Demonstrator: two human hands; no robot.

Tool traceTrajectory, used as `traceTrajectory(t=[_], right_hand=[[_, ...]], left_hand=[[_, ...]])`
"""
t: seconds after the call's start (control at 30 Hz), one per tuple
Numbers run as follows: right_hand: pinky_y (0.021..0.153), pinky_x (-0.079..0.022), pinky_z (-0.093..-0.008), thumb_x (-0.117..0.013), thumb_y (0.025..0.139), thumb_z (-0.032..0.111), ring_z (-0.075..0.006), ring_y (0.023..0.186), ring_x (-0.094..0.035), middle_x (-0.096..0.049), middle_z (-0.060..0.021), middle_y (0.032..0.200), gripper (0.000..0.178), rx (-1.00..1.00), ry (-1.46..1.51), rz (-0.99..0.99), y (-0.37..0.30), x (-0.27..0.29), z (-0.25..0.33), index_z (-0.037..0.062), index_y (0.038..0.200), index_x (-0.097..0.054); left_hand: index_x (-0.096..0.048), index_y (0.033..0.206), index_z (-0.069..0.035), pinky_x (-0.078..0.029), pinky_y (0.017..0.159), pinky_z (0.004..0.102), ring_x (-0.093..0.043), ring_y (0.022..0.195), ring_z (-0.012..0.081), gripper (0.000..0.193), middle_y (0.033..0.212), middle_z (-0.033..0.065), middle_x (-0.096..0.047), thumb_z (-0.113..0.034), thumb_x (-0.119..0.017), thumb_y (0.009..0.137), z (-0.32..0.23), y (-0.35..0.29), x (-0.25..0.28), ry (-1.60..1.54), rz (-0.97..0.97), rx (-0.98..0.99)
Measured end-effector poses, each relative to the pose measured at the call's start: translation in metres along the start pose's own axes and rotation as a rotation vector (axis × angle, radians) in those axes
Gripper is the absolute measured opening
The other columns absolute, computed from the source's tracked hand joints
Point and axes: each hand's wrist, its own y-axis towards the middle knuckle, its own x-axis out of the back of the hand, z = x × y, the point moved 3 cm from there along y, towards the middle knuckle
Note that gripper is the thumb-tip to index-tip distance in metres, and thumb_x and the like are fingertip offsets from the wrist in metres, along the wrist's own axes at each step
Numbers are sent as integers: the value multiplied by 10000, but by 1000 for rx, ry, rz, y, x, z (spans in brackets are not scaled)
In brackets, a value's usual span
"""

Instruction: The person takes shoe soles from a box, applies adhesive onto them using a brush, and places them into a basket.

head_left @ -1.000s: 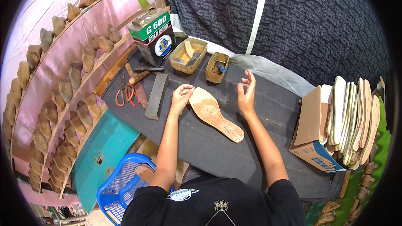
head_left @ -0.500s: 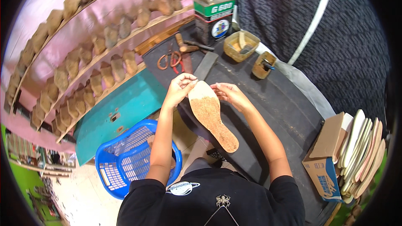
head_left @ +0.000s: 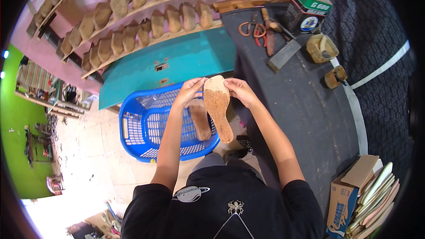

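Between my two hands hangs a foot-shaped insole (head_left: 217, 108), pale at its wide upper end and rough cork-brown below. My left hand (head_left: 193, 90) pinches the upper left edge, and my right hand (head_left: 239, 90) pinches the upper right edge. The narrow end points down toward me. Below and to the left stands a blue plastic laundry basket (head_left: 150, 92), partly covered by my left forearm. Inside it lies another brown sole-shaped piece (head_left: 200, 121), just left of the held insole.
The dark-covered table (head_left: 305, 106) on the right bears scissors (head_left: 251, 28), red-handled pliers (head_left: 259, 37), a grey block (head_left: 283, 56), a can (head_left: 307, 11) and two small tubs (head_left: 322, 48). A cardboard box (head_left: 343, 199) stands beside stacked soles (head_left: 374, 199). Shelves hold shoe lasts (head_left: 119, 5).
My view has turned left, bringing the held insole from over the table edge to beside the basket. My right hand, its fingers looser before, now pinches the insole's edge.
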Motion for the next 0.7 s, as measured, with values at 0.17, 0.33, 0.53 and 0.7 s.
traceTrajectory(t=[0.17,0.33,0.53,0.7], right_hand=[[720,-424,-223,-549,822,232,-62,753,-532,-585,25,835,196,-88,22,-27,22,-17,-62,77,939,-576],[709,-433,-232,-555,819,205,-70,775,-540,-584,5,845,204,-131,108,-71,32,-30,-104,62,963,-568],[751,-441,-256,-528,835,198,-122,845,-556,-580,-54,941,288,-118,100,-88,54,-30,-134,10,1053,-527],[867,-372,-261,-503,850,237,-140,1012,-481,-523,-61,1096,364,-90,-63,-167,67,-16,-167,36,1152,-473]], left_hand=[[-533,1014,-21,-481,712,268,-580,814,119,298,948,65,-590,-271,-455,870,65,-27,45,-159,51,130],[-513,1053,-9,-475,733,274,-575,838,132,323,977,76,-581,-269,-454,870,108,-36,70,-202,4,184],[-505,1074,-37,-457,732,266,-563,871,130,311,964,49,-582,-268,-454,873,135,-26,86,-179,-80,197],[-495,1095,-60,-449,734,278,-564,860,136,304,969,46,-578,-264,-449,875,169,-5,104,-37,-175,212]])
